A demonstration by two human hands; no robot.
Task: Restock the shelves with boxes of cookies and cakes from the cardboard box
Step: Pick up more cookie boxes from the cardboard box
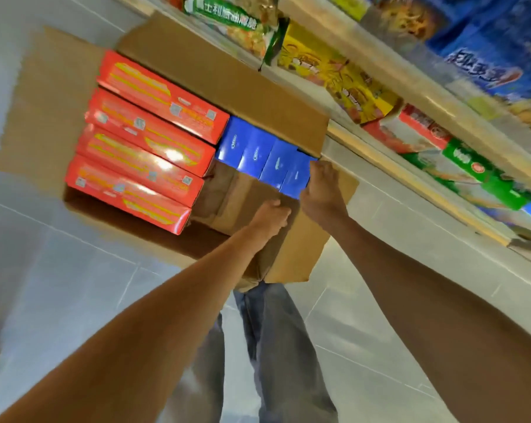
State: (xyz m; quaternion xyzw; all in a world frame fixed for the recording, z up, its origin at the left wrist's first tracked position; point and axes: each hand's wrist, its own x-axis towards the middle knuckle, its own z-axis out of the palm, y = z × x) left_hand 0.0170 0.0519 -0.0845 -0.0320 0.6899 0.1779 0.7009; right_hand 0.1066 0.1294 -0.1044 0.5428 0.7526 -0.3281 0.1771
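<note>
An open cardboard box (227, 77) sits on the floor below the shelves. Several red boxes (142, 138) stand in a row in its left half. Several blue cookie boxes (258, 154) stand in a row at its far right. My right hand (322, 190) reaches in, its fingers closed around the nearest blue box (296, 180). My left hand (271, 218) is just beside it, over the bare bottom of the box, fingers curled with nothing visible in them.
Shelves (389, 160) run diagonally along the right, stocked with yellow (340, 77), green (477, 172) and blue (490, 59) packages. The box's flaps (44, 108) lie spread on the grey tile floor (59, 285). My legs in jeans (273, 337) stand right behind the box.
</note>
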